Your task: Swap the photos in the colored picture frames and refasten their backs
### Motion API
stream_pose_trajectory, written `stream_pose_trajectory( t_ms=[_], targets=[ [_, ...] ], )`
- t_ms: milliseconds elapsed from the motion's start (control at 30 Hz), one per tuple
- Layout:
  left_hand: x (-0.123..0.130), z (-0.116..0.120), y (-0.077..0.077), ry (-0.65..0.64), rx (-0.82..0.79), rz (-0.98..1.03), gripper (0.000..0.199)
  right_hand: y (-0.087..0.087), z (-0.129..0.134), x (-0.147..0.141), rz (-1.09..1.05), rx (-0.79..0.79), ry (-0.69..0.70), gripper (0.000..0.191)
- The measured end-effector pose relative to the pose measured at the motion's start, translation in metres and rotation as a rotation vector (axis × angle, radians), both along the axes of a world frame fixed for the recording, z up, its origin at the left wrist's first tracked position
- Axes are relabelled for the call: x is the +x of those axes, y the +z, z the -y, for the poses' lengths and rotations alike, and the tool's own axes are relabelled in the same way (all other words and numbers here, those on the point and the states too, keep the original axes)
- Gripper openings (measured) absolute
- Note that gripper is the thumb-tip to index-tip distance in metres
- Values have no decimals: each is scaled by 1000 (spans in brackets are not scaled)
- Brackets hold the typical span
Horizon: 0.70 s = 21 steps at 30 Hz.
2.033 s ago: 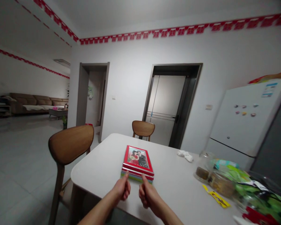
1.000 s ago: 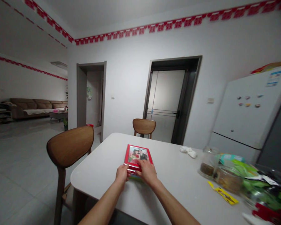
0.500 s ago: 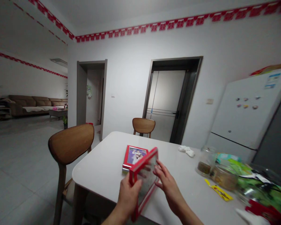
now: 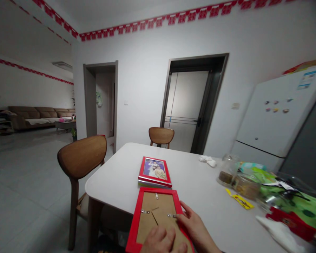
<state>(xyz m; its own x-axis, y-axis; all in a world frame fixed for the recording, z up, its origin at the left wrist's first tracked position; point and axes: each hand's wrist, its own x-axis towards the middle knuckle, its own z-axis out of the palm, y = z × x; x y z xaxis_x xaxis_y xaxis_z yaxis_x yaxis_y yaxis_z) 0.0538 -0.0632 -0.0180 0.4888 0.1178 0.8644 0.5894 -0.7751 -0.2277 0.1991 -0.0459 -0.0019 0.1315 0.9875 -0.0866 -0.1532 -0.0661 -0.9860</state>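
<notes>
A red picture frame [image 4: 135,225] lies back side up at the near edge of the table, its brown backing board facing me with small metal clips on it. My right hand [image 4: 195,225] grips its right edge, thumb on the backing beside a clip. On the lower part of the board rests my left hand [image 4: 162,240], fingers slightly bent and laid on the surface; the wrist is cut off by the bottom of the view. Just beyond lies a second red-edged item [image 4: 155,170], apparently framed or stacked, showing a photo of people on a purple background.
The white table [image 4: 200,196] carries glass jars [image 4: 226,174], a yellow packet [image 4: 242,202], crumpled white tissue [image 4: 208,161] and green bags [image 4: 292,200] on the right. Wooden chairs stand at the left [image 4: 83,154] and far side [image 4: 161,136]. A white fridge [image 4: 276,116] is at right.
The picture frame has turned from upright, tilted on edge with its glass showing, to back side up and lower. My left hand has moved from its left edge onto the backing.
</notes>
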Motion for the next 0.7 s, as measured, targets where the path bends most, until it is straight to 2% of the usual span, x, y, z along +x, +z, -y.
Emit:
stream_pose_trajectory(
  t_ms=[133,267,400,467,533,567,633,700],
  targets=[
    [21,-11,-20,-43,59,93,18,-30,-21,19,559,118,-201,45],
    [28,-15,-36,-63,0,14,15,-42,-24,26,937,180,-216,38],
    [23,-12,-41,-70,-299,-231,16,-39,-19,22,1217,179,-170,38],
    [12,-13,-35,-124,-444,-325,23,-35,-17,19,1293,157,-161,39],
    [-7,-18,-24,-117,-570,-309,40,-30,-16,17,1325,144,-133,39],
    [-17,-23,-18,-31,-696,-228,49,-27,-16,16,1328,139,-106,38],
    [-35,-35,-7,212,-969,-70,53,-21,-16,14,1319,132,-52,34],
    [-48,-47,-1,318,-1139,-17,57,-16,-18,13,1314,130,-24,31]
  ],
)
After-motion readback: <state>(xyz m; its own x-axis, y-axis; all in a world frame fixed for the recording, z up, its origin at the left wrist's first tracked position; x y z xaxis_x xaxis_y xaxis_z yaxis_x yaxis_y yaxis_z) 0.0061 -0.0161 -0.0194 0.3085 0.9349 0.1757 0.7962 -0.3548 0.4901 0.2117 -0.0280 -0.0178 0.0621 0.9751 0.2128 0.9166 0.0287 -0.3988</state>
